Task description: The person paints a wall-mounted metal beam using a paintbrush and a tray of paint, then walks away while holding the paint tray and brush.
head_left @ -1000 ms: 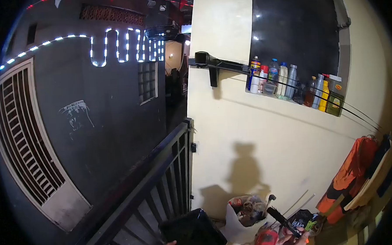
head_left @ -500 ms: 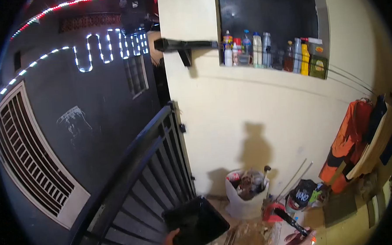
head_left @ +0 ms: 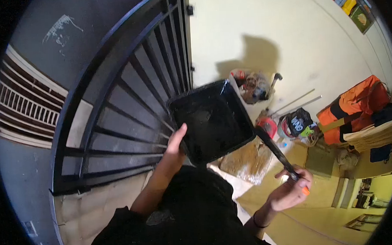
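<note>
My left hand [head_left: 176, 146] grips the left edge of a black rectangular tray [head_left: 211, 122], thumb over the rim and the other fingers hidden beneath. The tray's shallow inside faces up. Closed around a long dark stick-like tool [head_left: 276, 152] is my right hand [head_left: 293, 189], lower right of the tray. An orange part of the tool shows by the fingers. Its far end lies near the tray's right corner; whether the two touch is unclear.
A black barred gate [head_left: 128, 77] stands at left. Against the cream wall [head_left: 288, 26] are a filled white sack [head_left: 251, 87], a black bag [head_left: 298, 121] and two thin rods. Orange clothing [head_left: 357, 104] hangs at right. A brown board [head_left: 246, 162] lies below the tray.
The view has tilted down, so both forearms and the black shirt now show. The tray and the tool appear higher in view, still held.
</note>
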Motion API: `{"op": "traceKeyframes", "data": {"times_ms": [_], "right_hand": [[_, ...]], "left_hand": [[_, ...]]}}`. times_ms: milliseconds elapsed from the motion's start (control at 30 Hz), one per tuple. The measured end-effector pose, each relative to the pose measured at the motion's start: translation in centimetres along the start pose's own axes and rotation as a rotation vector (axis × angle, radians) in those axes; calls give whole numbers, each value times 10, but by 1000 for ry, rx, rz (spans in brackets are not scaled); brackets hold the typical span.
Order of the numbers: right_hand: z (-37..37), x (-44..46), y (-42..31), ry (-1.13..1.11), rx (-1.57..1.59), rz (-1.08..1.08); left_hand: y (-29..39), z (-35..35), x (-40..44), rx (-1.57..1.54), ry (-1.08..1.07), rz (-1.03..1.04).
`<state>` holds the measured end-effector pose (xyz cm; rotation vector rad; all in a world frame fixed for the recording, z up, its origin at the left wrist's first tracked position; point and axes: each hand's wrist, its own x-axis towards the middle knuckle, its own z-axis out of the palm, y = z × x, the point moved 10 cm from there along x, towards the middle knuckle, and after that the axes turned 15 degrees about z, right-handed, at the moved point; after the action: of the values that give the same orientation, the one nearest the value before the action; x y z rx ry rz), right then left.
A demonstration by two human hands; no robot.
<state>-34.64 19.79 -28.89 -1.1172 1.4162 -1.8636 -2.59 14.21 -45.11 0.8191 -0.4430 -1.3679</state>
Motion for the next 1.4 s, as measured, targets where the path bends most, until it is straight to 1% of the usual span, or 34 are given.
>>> {"op": "traceKeyframes", "data": {"times_ms": [33,100,133,233,300,367,467,500,600,633,700,767,800,833,900,967,1000,1033,1100,1133,1167,1233,1267,1300,1333,1400], "right_hand": [[12,-7,-2,-52,-65,-24],[29,-20,3,-105,-183,27],[33,-23,4,-116,-189,31],[71,-37,9,-400,-527,-49],[92,-43,7,-514,-568,-138],[101,-47,11,-579,-596,-148],[114,-58,21,-690,-702,-188],[116,-59,22,-694,-702,-183],[125,-62,28,-708,-763,-186],[130,-65,30,-697,-799,-217],[138,-70,32,-688,-830,-251],[146,-77,40,-699,-973,-293],[145,-79,41,-735,-1034,-304],[143,-78,36,-746,-1031,-298],[127,-69,31,-672,-1076,-226],[53,-51,46,-311,-1052,-4],[28,-47,58,-190,-1101,40],[1,-48,67,-62,-1148,84],[-57,-64,86,101,-1352,233],[-92,-80,97,165,-1288,297],[-111,-97,102,194,-1308,306],[-162,-134,113,391,-1095,546],[-177,-150,117,434,-1042,622],[-182,-159,116,470,-1035,633],[-187,-170,117,500,-989,668],[-189,-179,111,542,-938,697]], "left_hand": [[-3,-1,0,6,-25,34],[-5,-1,-4,26,-5,39],[-4,0,-4,55,-7,61],[-8,0,-6,-26,0,73],[-14,-3,-8,-18,21,53],[-24,-3,-10,-28,-11,28],[-36,-12,-12,8,-2,18],[-36,-12,-13,42,-10,19],[-50,-16,-14,-21,4,-33],[-54,-17,-15,-59,18,-62],[-59,-18,-13,-56,4,-56],[-64,-21,-11,-2,-3,-59],[-67,-19,-14,4,28,-149],[-70,-12,-8,-45,-34,-161],[-106,-15,-5,-118,-93,-241],[-142,-12,-13,-85,-119,-382],[-160,-16,-17,-76,-124,-443],[-174,-20,-19,10,-190,-446],[-184,-12,-30,-33,-209,-502],[-194,-13,-35,-41,-227,-532],[-208,-16,-43,-46,-236,-594],[-220,-13,-55,-39,-277,-677],[-222,-13,-57,-25,-260,-709],[-224,-13,-59,-7,-238,-741],[-231,-13,-63,-61,-198,-821],[-242,-13,-58,-35,-163,-837]]}}
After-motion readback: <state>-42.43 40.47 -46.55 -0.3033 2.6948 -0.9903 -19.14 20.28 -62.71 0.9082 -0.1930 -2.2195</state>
